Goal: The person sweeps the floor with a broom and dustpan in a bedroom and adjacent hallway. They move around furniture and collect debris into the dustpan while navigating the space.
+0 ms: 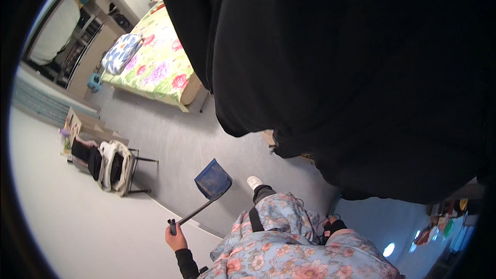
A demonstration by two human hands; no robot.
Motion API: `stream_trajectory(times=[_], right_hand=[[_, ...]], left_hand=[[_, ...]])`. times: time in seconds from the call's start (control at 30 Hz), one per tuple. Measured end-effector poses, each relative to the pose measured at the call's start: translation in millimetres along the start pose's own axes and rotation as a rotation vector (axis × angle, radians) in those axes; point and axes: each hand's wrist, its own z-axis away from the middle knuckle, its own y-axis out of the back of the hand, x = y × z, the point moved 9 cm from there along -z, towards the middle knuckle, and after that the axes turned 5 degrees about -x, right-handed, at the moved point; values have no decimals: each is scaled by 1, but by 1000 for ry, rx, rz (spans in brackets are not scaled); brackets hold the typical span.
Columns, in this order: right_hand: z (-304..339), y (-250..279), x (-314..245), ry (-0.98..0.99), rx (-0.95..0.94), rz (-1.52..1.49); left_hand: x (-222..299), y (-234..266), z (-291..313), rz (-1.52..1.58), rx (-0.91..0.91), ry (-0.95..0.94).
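Note:
My left hand (175, 239) is closed around the dark grip at the upper end of a long-handled dustpan (213, 180). Its blue pan, with a scuffed, dusty-looking inside, is out ahead of me, left of my white shoe (254, 182). On the other side, my right hand (329, 221) is beside my floral smock, with black material around the wrist. Its fingers are small and partly hidden, so I cannot tell whether they hold anything. A large black garment (336, 72) fills the upper right and covers what lies behind it.
A bed with a flowered cover (160, 62) and a blue-and-white pillow (122, 53) stands at the far left. Clothes hang over a chair (116, 168) by a wooden desk (85, 121). The white wall (77, 212) is close on my left. Grey floor (170, 124) lies between.

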Motion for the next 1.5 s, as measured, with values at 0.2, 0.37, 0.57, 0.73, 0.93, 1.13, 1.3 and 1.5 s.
stream_trajectory(times=[0.2,0.37,0.57,0.73,0.93,1.13,1.3,1.5], right_hand=[[30,-85,11,-7,-29,-58],[26,-147,73,-15,202,-190],[-15,-259,165,-156,112,48],[-18,-344,252,64,114,935],[31,-385,342,142,117,884],[73,-383,353,9,20,128],[55,-405,322,126,203,58],[-8,-447,311,4,288,-31]], left_hand=[[9,21,-67,17,-52,-13],[-27,39,-148,-8,-48,-39],[-71,33,-277,27,-125,-196],[-101,49,-355,92,-274,-262],[-131,56,-429,-36,-360,-235],[-123,62,-470,-30,-348,-306],[-121,71,-508,-63,-281,-300],[-117,81,-541,-61,-300,-294]])
